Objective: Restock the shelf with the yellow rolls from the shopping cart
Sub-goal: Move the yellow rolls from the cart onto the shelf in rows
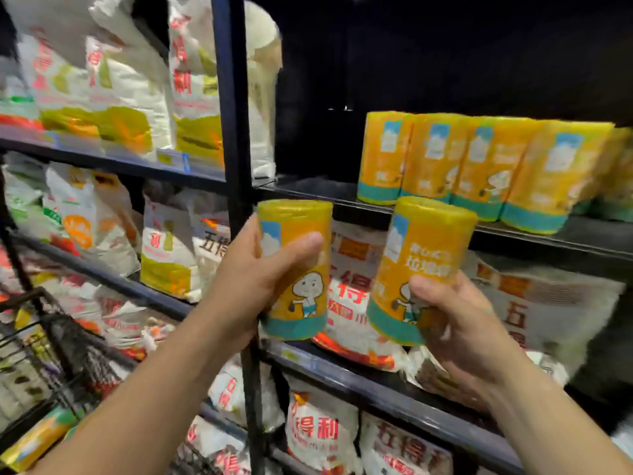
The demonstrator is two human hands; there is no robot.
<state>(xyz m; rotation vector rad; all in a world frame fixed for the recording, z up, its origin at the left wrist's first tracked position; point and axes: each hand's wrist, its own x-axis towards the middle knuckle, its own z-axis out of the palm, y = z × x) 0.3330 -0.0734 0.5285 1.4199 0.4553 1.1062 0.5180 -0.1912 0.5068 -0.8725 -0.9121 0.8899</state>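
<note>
We stand at a dark metal shelf (pixel 308 190) with a yellow roll in each hand. Our left hand (pixel 251 286) grasps the left roll (pixel 299 231) upright, thumb laid across the printed front and fingers wrapped behind it, directly in front of the rack's black upright post (pixel 233 132). Our right hand (pixel 460 325) grips the right roll (pixel 423 248) by its lower half, thumb pressed on the label, the roll leaning slightly to the right. Both rolls are held in the air, apart from each other, their tops level with the front edge of the shelf board and touching nothing on it. On the right part of that board a row of matching yellow rolls (pixel 479 166) with teal bases stands upright, side by side and touching, running towards the right edge of the view. White bags (pixel 171 248) printed with red characters fill the boards below our hands and the bay to the left of the post, some upright, some lying flat. At lower left the black wire shopping cart (pixel 70 344) stands just beside the rack, under our left forearm; a yellow packet (pixel 37 440) lies in it, too blurred for us to tell whether it is another roll.
</note>
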